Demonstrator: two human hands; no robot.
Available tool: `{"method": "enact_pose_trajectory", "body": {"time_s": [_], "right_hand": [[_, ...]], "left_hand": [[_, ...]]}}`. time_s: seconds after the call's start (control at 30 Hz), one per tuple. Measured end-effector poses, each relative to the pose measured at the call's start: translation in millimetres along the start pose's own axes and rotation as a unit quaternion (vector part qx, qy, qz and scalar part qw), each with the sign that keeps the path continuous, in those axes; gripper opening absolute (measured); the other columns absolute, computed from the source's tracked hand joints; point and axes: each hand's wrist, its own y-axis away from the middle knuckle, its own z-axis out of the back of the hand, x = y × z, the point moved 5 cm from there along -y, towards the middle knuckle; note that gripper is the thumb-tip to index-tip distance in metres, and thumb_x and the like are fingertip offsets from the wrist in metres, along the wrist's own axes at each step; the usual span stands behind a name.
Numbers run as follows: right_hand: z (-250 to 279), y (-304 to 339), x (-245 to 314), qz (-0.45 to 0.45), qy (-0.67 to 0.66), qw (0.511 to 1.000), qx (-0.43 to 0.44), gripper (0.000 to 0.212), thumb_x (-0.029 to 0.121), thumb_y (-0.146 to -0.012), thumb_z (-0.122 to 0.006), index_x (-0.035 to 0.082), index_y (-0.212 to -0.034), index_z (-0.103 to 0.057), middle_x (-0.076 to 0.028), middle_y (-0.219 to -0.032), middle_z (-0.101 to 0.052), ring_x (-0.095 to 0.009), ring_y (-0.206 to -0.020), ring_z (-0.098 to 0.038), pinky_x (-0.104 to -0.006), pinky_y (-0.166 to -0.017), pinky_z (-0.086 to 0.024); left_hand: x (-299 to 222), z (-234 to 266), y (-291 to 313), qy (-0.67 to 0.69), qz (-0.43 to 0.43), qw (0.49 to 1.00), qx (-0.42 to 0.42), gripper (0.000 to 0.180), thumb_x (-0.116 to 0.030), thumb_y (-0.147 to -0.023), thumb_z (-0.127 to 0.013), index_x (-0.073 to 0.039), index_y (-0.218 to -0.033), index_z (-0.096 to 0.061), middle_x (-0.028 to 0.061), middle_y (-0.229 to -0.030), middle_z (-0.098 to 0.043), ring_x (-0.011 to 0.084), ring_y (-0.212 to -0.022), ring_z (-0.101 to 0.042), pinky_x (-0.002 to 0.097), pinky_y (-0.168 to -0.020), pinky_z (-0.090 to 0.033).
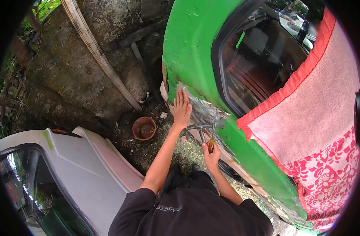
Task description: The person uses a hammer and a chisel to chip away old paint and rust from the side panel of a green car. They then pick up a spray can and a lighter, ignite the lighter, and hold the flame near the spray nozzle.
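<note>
My left hand (182,110) lies with its fingers stretched out against the scraped lower body panel (205,105) of a green car (193,51). Bare metal and worn patches show through the paint there. In my right hand (212,157), just beside that panel, are two tools held together. One is a hammer (200,127) with a narrow metal head, pointing up toward my left hand. The other is a screwdriver (211,145) with an amber handle, its long thin shaft angled upward. Part of both handles is hidden by my fingers.
A pink towel with a red border (294,126) drapes over the green car at right. At lower left stands a white car (85,161). A reddish-brown pot (144,128) sits on the littered ground, near a long pale strip (97,51).
</note>
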Motion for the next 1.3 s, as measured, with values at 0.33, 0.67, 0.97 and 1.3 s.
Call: {"method": "enact_pose_trajectory", "body": {"time_s": [0.33, 0.67, 0.97, 1.3], "right_hand": [[-16, 13, 4, -0.014, 0.004, 1.000, -0.007, 0.025, 0.019, -0.090, -0.069, 0.002, -0.080, -0.053, 0.001, -0.059, -0.043, -0.007, -0.056, -0.037, -0.0261, -0.050, -0.032], [-36, 4, -4, -0.023, -0.014, 0.999, -0.038, 0.026, 0.019, -0.090, -0.069, 0.001, -0.079, -0.052, 0.002, -0.061, -0.044, -0.007, -0.058, -0.037, -0.0264, -0.052, -0.033], [-50, 8, 8, -0.033, -0.022, 0.998, -0.048, 0.027, 0.021, -0.090, -0.069, 0.002, -0.078, -0.053, 0.003, -0.061, -0.044, -0.006, -0.058, -0.038, -0.0257, -0.051, -0.032], [-47, 16, 12, -0.032, -0.033, 0.995, -0.090, 0.028, 0.021, -0.092, -0.066, 0.003, -0.078, -0.050, 0.004, -0.062, -0.043, -0.006, -0.057, -0.037, -0.0258, -0.050, -0.031]], "left_hand": [[30, -11, 30, -0.052, 0.137, 0.987, 0.060, 0.077, -0.059, -0.099, -0.015, -0.007, -0.154, 0.003, 0.0144, -0.161, 0.003, 0.0328, -0.149, -0.002, 0.0551, -0.116, -0.004], [0, 20, 20, 0.058, 0.034, 0.998, 0.019, 0.072, -0.057, -0.100, -0.009, -0.010, -0.155, -0.003, 0.0147, -0.161, 0.001, 0.0332, -0.148, -0.004, 0.0567, -0.116, -0.004], [10, 12, -1, -0.064, -0.001, 0.998, 0.025, 0.070, -0.053, -0.101, -0.021, -0.011, -0.155, -0.006, 0.0160, -0.161, -0.006, 0.0328, -0.148, -0.004, 0.0587, -0.116, -0.009], [13, 6, -5, -0.181, -0.001, 0.980, 0.080, 0.073, -0.051, -0.100, -0.034, -0.007, -0.154, -0.010, 0.0241, -0.158, -0.007, 0.0395, -0.147, -0.008, 0.0578, -0.115, -0.012]]}}
